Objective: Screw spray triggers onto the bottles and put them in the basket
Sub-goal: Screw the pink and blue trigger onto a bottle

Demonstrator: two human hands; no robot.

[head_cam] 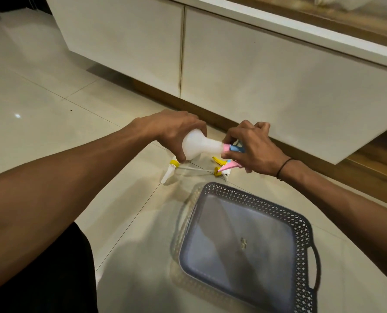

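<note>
Mid-frame, the left hand (172, 132) is wrapped round the fat end of a white bottle (197, 145), held on its side above the floor w/ the neck pointing right. Right hand (251, 147) has its fingers curled round a pink & blue spray trigger (232, 148) sitting at the neck, pink collar against the bottle mouth. Step in hand looks like threading it on.

To do it well: keep the bottle steady w/ the left, turn only the collar w/ the right, and keep the trigger in line w/ the neck so threads don't cross. Stop when snug; can't tell how far it's seated.

Just below the hands on the tiles lie a yellow-collared trigger (171, 169) and other trigger parts (219, 168), still loose. The grey basket (301, 224) sits lower right of frame, nothing from the task in it yet.
</note>
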